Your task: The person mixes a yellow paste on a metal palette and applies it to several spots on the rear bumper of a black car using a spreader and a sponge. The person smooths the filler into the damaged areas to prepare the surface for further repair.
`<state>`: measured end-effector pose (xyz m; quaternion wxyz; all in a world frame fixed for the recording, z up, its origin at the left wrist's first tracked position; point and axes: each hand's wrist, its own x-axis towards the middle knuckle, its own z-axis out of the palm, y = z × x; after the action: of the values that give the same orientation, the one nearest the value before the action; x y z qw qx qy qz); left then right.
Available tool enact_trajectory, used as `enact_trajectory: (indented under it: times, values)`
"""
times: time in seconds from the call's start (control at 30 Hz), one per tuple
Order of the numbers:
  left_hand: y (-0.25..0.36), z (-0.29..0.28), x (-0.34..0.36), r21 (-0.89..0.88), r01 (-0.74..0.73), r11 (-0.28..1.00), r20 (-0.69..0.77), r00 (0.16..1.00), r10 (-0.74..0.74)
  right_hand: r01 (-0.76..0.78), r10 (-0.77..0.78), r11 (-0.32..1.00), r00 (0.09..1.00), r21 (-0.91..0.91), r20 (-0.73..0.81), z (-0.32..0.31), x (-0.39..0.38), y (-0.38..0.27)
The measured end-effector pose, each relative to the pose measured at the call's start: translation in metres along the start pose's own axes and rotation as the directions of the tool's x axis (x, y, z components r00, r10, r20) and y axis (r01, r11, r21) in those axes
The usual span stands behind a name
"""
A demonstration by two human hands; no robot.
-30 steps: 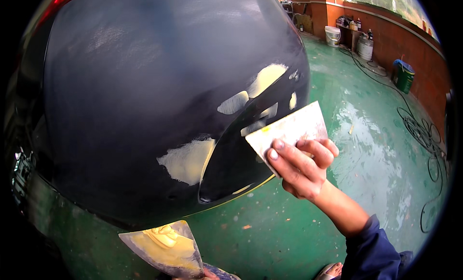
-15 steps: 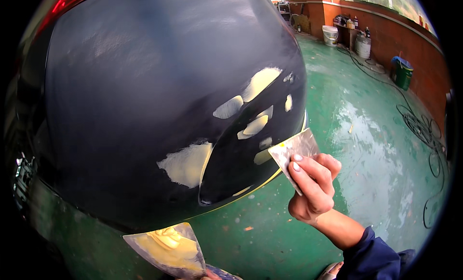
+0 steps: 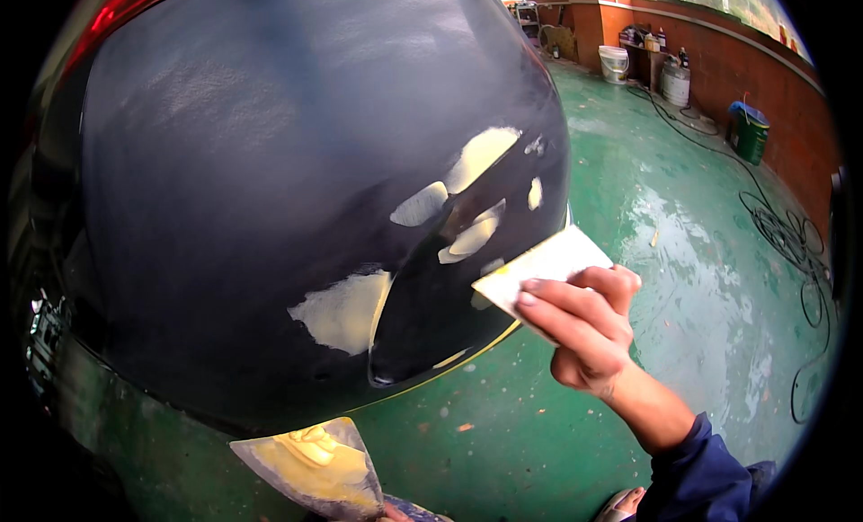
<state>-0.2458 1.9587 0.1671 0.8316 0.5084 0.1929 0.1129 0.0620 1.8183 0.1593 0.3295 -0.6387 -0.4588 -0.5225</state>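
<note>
My right hand (image 3: 584, 333) grips a flat, pale rectangular spreader (image 3: 539, 266) at the lower right edge of a dark car body panel (image 3: 225, 145). The blade lies over or against the panel; contact is unclear. Pale yellow filler patches (image 3: 481, 154) of different sizes mark the panel, the largest (image 3: 337, 311) low beside a curved seam. At the bottom, my left hand (image 3: 394, 513), mostly hidden, holds a wide scraper plate (image 3: 342, 486) carrying a mound of yellow filler (image 3: 315, 443), just below the panel's lower edge.
The green floor (image 3: 665, 333) runs right to an orange wall (image 3: 737, 86). Along it stand a white bucket (image 3: 613, 64), a metal canister (image 3: 675, 84), a green drum (image 3: 749, 137) and a low shelf with bottles (image 3: 643, 41). A black hose (image 3: 778, 239) lies coiled on the floor.
My right hand dropped down and right, then shifted slightly up and left, the spreader tilting differently. Small filler patches formerly behind the blade came into sight. My left hand is nearly unmoved.
</note>
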Motion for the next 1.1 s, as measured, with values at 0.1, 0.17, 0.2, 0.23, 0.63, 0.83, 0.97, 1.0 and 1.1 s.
enact_trajectory:
  times: [0.1, 0.17, 0.2, 0.23, 0.63, 0.83, 0.97, 1.0, 1.1]
  values:
    - [0.002, 0.002, 0.000, -0.001, 0.031, 1.000, 0.003, 1.000, -0.031, -0.163, 0.186, 0.980, 0.957, 0.117, -0.221, 0.002, -0.017, -0.007]
    - [-0.001, 0.000, 0.000, -0.035, 0.047, 0.998, 0.011, 0.999, -0.047, -0.280, 0.315, 0.946, 0.916, 0.166, -0.247, -0.002, -0.022, -0.012]
    - [0.000, 0.000, 0.000, -0.026, 0.049, 0.998, 0.006, 0.999, -0.049, -0.352, 0.397, 0.912, 0.887, 0.208, -0.237, -0.007, -0.026, -0.016]
    - [0.000, 0.002, 0.000, -0.018, 0.044, 0.999, -0.007, 0.999, -0.044, -0.399, 0.463, 0.876, 0.853, 0.271, -0.241, -0.006, -0.030, -0.022]
    - [-0.006, -0.001, -0.010, 0.007, -0.177, 0.984, -0.206, 0.963, 0.175, -0.711, 0.867, 0.421, 0.497, 0.564, -0.021, 0.017, -0.097, -0.115]
    - [0.001, 0.002, -0.011, -0.043, -0.232, 0.972, -0.130, 0.966, 0.224, -0.612, 0.672, 0.667, 0.741, 0.425, 0.014, 0.021, -0.121, -0.136]
    - [0.002, 0.006, -0.008, -0.123, -0.235, 0.964, -0.135, 0.966, 0.219, -0.547, 0.596, 0.667, 0.799, 0.506, 0.079, 0.017, -0.115, -0.125]
    - [0.003, 0.007, -0.008, -0.156, -0.235, 0.959, -0.140, 0.967, 0.214, -0.544, 0.593, 0.657, 0.800, 0.522, 0.087, 0.019, -0.117, -0.122]
    - [0.004, 0.007, -0.008, -0.194, -0.233, 0.953, -0.120, 0.970, 0.213, -0.574, 0.624, 0.613, 0.773, 0.543, 0.112, 0.024, -0.127, -0.113]
